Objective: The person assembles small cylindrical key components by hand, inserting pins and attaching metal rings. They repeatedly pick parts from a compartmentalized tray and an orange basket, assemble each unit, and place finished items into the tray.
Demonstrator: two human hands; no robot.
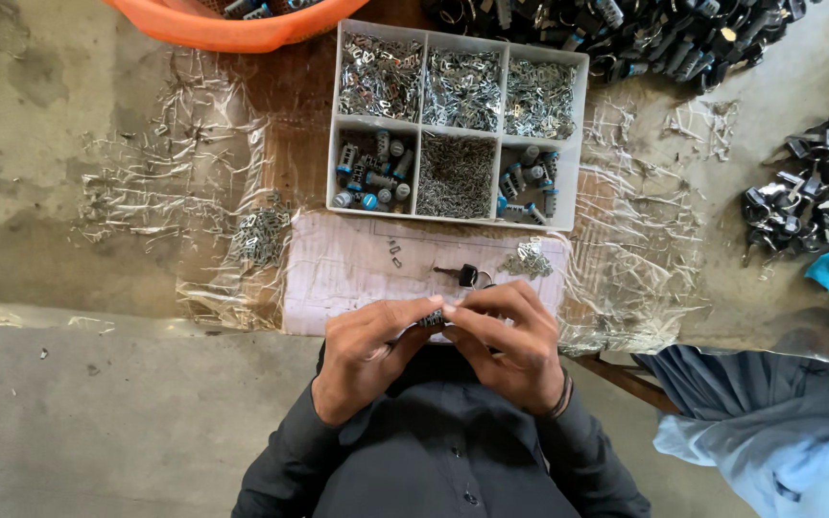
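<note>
In the head view, low in the middle of the frame, the left hand (368, 353) and the right hand (509, 345) meet fingertip to fingertip, both pinched closed around a small metal lock cylinder (432, 317) (mostly hidden by the fingers). Just above them a black-headed key (462, 275) and a small heap of metal clips (527, 259) lie on a pale board (338, 278). Higher up sits a white compartment tray (457, 123) of small metal parts; an orange basin (232, 27) shows at upper left.
</note>
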